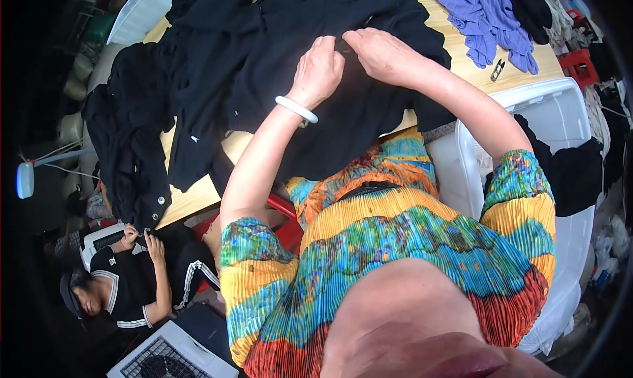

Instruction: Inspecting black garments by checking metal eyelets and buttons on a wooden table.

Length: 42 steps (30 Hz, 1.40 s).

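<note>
Black cloth garments lie spread over the wooden table in front of me, and part of the cloth hangs over the near edge. My left hand, with a white bangle on its wrist, is closed over the black cloth with thumb and fingers together. Close to its right, my right hand is closed too, its thumb and finger pinched toward the left hand. A small gap of cloth shows between the two. What the fingertips pinch is too small to make out. Thread snips lie on the table right of my right hand.
A purple garment lies at the table's far right. Beside me on the right stands a white plastic tub with black cloth in it. A person sits at the lower left, hands at the cloth's hanging edge. A red stool stands far right.
</note>
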Each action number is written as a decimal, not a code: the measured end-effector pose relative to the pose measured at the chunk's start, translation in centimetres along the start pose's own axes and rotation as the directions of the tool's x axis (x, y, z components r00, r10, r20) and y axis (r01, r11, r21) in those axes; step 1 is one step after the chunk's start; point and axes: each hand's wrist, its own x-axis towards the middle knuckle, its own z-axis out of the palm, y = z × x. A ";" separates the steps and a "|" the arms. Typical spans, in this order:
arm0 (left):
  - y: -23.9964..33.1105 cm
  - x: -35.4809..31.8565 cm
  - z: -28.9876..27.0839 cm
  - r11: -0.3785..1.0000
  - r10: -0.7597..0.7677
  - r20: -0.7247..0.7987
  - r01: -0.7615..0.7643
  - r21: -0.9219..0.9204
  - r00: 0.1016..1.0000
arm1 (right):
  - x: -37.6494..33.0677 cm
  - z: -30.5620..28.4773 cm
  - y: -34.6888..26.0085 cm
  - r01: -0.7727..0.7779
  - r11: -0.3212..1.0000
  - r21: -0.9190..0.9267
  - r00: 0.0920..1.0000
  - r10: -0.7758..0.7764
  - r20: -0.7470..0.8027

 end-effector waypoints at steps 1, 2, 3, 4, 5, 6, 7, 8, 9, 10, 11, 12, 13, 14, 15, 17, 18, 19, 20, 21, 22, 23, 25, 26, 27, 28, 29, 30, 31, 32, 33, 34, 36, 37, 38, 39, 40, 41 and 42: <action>0.0 0.0 -0.3 0.999 0.029 -0.001 -0.029 -0.016 1.000 | 0.1 -0.3 0.0 -0.016 1.000 0.004 1.000 0.016 0.008; -0.1 0.1 -0.6 0.999 0.030 0.042 -0.028 -0.046 0.999 | 0.2 -0.6 0.0 -0.033 0.999 0.008 0.999 0.033 0.016; -0.2 0.2 -1.1 0.991 0.024 0.098 -0.011 -0.132 0.995 | 0.2 -0.9 0.0 -0.042 0.997 0.064 0.999 0.040 0.030; -0.3 0.4 -1.6 0.978 0.003 0.195 0.037 -0.203 0.981 | 0.2 -1.3 0.1 -0.039 0.984 0.176 0.998 0.032 0.044; -0.4 0.3 -2.3 0.941 0.004 0.240 0.078 -0.328 0.971 | 0.2 -1.8 0.3 -0.115 0.958 0.263 0.988 0.083 0.128; -0.6 0.6 -2.9 0.885 -0.074 0.377 0.235 -0.402 0.923 | 0.1 -2.2 0.5 -0.112 0.939 0.324 0.992 0.084 0.099; -0.8 0.6 -3.5 0.816 -0.038 0.431 0.277 -0.507 0.901 | 0.1 -2.4 0.7 -0.085 0.910 0.405 0.994 0.050 0.096; -1.0 0.8 -4.0 0.735 -0.033 0.508 0.365 -0.571 0.861 | -0.1 -2.8 0.9 -0.117 0.873 0.473 0.989 0.057 0.140; -1.0 0.8 -3.8 0.740 -0.042 0.523 0.378 -0.556 0.851 | -0.1 -2.9 1.1 -0.097 0.860 0.501 0.991 0.038 0.127; -1.0 0.8 -3.9 0.763 0.007 0.515 0.329 -0.557 0.857 | -0.3 -3.1 1.4 -0.118 0.892 0.437 0.986 0.055 0.155; -1.1 1.0 -3.9 0.768 0.091 0.502 0.259 -0.585 0.860 | -0.5 -3.4 1.9 -0.028 0.910 0.413 0.993 -0.022 0.115; -1.1 1.0 -3.9 0.812 0.080 0.500 0.234 -0.534 0.863 | -1.1 -3.7 2.3 -0.039 0.948 0.315 0.991 -0.003 0.131; -1.3 1.2 -4.0 0.831 0.032 0.512 0.261 -0.491 0.859 | -1.6 -3.9 2.8 0.004 0.986 0.166 0.994 -0.022 0.105; -1.3 1.4 -4.1 0.896 -0.112 0.534 0.318 -0.311 0.838 | -2.1 -4.1 3.3 -0.013 1.000 -0.014 0.990 0.015 0.140; -1.3 1.6 -4.1 0.913 -0.296 0.534 0.398 -0.085 0.792 | -2.7 -4.4 3.8 -0.050 0.991 -0.123 0.975 0.075 0.210; -0.9 2.2 -3.8 0.915 -0.248 0.477 0.366 -0.170 0.843 | -3.6 -4.1 4.5 -0.014 0.995 -0.099 0.990 0.028 0.138; -0.5 2.6 -3.3 0.918 -0.236 0.430 0.345 -0.196 0.872 | -3.9 -3.8 4.8 -0.054 0.992 -0.110 0.987 0.070 0.142; 0.1 3.4 -2.5 0.957 -0.203 0.316 0.257 -0.137 0.927 | -4.1 -3.3 4.9 -0.037 0.997 -0.074 0.995 0.044 0.093; 0.8 4.1 -1.5 0.988 -0.145 0.190 0.152 -0.024 0.971 | -4.1 -2.8 5.0 -0.025 0.997 -0.067 0.997 0.030 0.069; 1.5 4.7 -0.4 0.992 -0.073 0.084 0.064 0.110 0.994 | -4.1 -2.3 5.1 -0.010 0.999 -0.047 0.999 0.013 0.050; 2.3 5.1 0.7 0.982 0.010 0.021 -0.014 0.188 1.000 | -4.1 -1.9 5.2 0.031 0.999 -0.025 0.999 -0.031 0.006; 2.8 5.6 1.4 0.961 -0.022 0.062 0.004 0.276 0.998 | -4.0 -1.6 5.3 -0.004 1.000 -0.029 1.000 0.004 -0.014; 3.1 6.5 2.4 0.922 -0.020 0.123 -0.029 0.385 0.992 | -4.0 -1.2 5.5 -0.025 0.999 -0.021 0.998 0.024 -0.050; 3.1 6.6 2.6 0.928 -0.022 0.125 -0.027 0.373 0.992 | -3.9 -1.0 5.5 -0.042 0.999 0.001 0.996 0.042 -0.074; 2.9 6.8 2.8 0.936 -0.018 0.133 -0.030 0.351 0.991 | -3.9 -0.9 5.6 -0.099 0.995 0.010 0.993 0.100 -0.063; 2.5 6.7 2.6 0.940 -0.041 0.117 -0.002 0.342 0.992 | -3.6 -0.7 5.3 -0.078 0.996 0.039 0.990 0.082 -0.113; 2.2 6.8 2.6 0.939 -0.022 0.109 -0.016 0.343 0.994 | -3.4 -0.7 5.3 -0.063 0.997 0.040 0.986 0.069 -0.150; 1.9 6.8 2.5 0.965 -0.050 0.095 0.023 0.263 0.994 | -3.1 -0.6 5.1 -0.087 0.993 0.079 0.983 0.098 -0.153; 1.6 6.9 2.5 0.980 -0.100 0.105 0.080 0.183 0.989 | -2.8 -0.6 5.0 -0.136 0.984 0.111 0.981 0.150 -0.126; 1.4 7.0 2.4 0.985 -0.160 0.136 0.148 0.092 0.978 | -2.5 -0.6 4.8 -0.103 0.988 0.119 0.979 0.122 -0.161; 1.2 7.1 2.3 0.986 -0.145 0.113 0.134 0.097 0.983 | -2.2 -0.6 4.6 -0.121 0.979 0.165 0.977 0.147 -0.155; 1.0 7.2 2.2 0.940 -0.289 0.213 0.319 -0.119 0.933 | -2.1 -0.6 4.5 -0.140 0.969 0.204 0.975 0.171 -0.144; 0.7 7.4 2.0 0.732 -0.407 0.414 0.561 -0.386 0.815 | -1.9 -0.6 4.2 -0.147 0.965 0.216 0.969 0.184 -0.166; 0.6 7.6 1.9 0.744 -0.410 0.394 0.552 -0.377 0.823 | -1.9 -0.7 4.1 -0.146 0.964 0.224 0.963 0.191 -0.192; 0.5 7.7 1.7 0.678 -0.420 0.463 0.609 -0.411 0.780 | -1.9 -0.7 4.0 -0.153 0.963 0.221 0.963 0.195 -0.186; 0.5 7.8 1.6 0.591 -0.442 0.535 0.682 -0.430 0.720 | -2.0 -0.7 4.0 -0.174 0.973 0.154 0.960 0.202 -0.194; 0.7 7.9 1.5 0.608 -0.419 0.527 0.659 -0.441 0.739 | -2.1 -0.7 3.9 -0.199 0.977 0.080 0.953 0.212 -0.216; 0.9 7.8 1.4 0.810 -0.356 0.425 0.501 -0.304 0.833 | -2.2 -0.7 3.9 -0.196 0.977 0.084 0.956 0.209 -0.204; 1.2 7.6 1.3 0.937 -0.266 0.361 0.328 -0.123 0.894 | -2.2 -0.7 3.8 -0.159 0.987 0.012 0.969 0.158 -0.190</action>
